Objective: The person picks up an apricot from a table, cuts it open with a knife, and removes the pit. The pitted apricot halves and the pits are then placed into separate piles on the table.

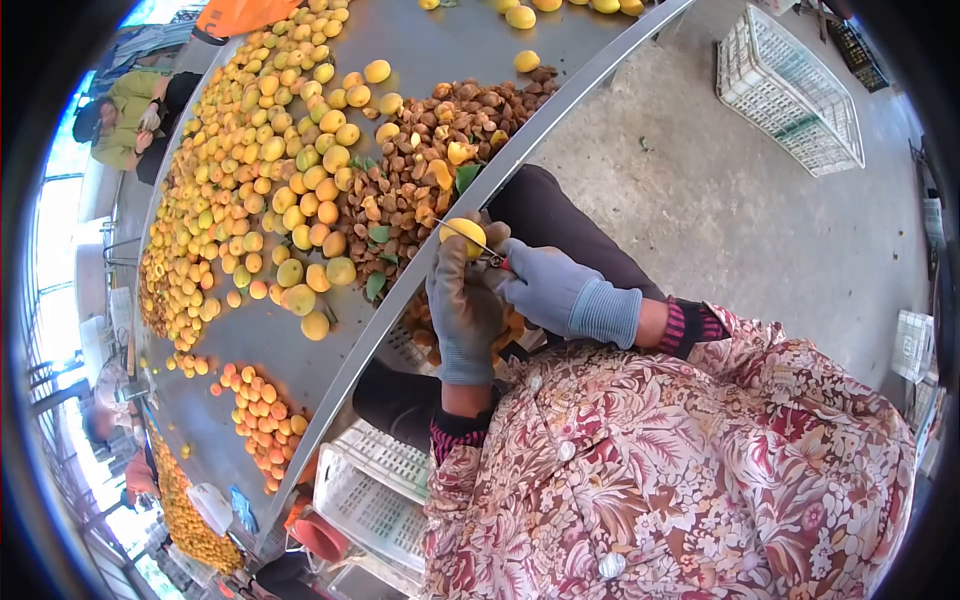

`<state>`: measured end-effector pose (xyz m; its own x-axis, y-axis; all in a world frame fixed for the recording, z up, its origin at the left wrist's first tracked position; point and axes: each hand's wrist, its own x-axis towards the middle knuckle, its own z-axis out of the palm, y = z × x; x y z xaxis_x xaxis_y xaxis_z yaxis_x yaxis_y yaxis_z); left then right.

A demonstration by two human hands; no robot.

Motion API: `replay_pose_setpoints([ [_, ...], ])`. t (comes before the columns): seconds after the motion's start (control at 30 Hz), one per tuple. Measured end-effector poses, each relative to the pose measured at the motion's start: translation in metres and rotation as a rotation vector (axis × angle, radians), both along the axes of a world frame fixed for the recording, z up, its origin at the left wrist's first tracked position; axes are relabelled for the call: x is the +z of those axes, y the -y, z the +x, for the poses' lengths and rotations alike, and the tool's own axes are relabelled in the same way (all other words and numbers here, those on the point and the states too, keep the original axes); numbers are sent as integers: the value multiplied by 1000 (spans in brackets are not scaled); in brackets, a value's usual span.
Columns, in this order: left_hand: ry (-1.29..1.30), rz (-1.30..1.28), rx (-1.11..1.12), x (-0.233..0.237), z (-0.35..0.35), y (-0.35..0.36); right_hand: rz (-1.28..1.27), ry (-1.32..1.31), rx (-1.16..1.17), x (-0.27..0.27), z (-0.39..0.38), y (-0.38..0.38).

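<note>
My left hand, in a grey glove, holds a yellow apricot just over the metal table's edge. My right hand, gloved too, is closed round the red handle of a small knife. The knife's thin blade lies against the apricot. Beyond my hands, a heap of brown pits with a few green leaves rests on the table. Whole yellow and orange apricots are piled left of the pits.
A white plastic crate stands on the floor at the upper right. Another white crate sits below the table edge, beside a red container. Across the table sits a person in a green top. More people are at the far left.
</note>
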<state>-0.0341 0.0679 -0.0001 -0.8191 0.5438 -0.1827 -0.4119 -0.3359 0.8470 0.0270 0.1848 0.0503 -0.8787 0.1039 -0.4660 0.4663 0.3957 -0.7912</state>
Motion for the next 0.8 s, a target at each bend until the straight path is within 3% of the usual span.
replay_pose_setpoints([
  [0.07, 95, 150, -84, 2, 0, -2, 3, 13, -12, -5, 2, 4],
  [0.17, 249, 296, -78, 0, 2, -9, 211, -120, -31, -28, 3, 11],
  [0.3, 223, 138, -9, 13, 3, -10, 194, -184, -24, -30, 1, 8],
  [0.4, 8, 28, -30, 14, 5, -8, 159, -120, 10, -16, -3, 5],
  [0.6, 331, 262, -38, 3, -1, -9, 188, -247, -16, -42, 0, 9],
  [0.7, 270, 289, -49, 8, -6, 1, 135, -222, 66, -28, 10, -3],
  [0.77, -195, 74, 144, 11, -21, 8, 90, -183, 155, -10, 9, -7],
  [0.8, -410, -150, 172, 10, -21, 13, -225, -236, -100, -2, 10, -8],
])
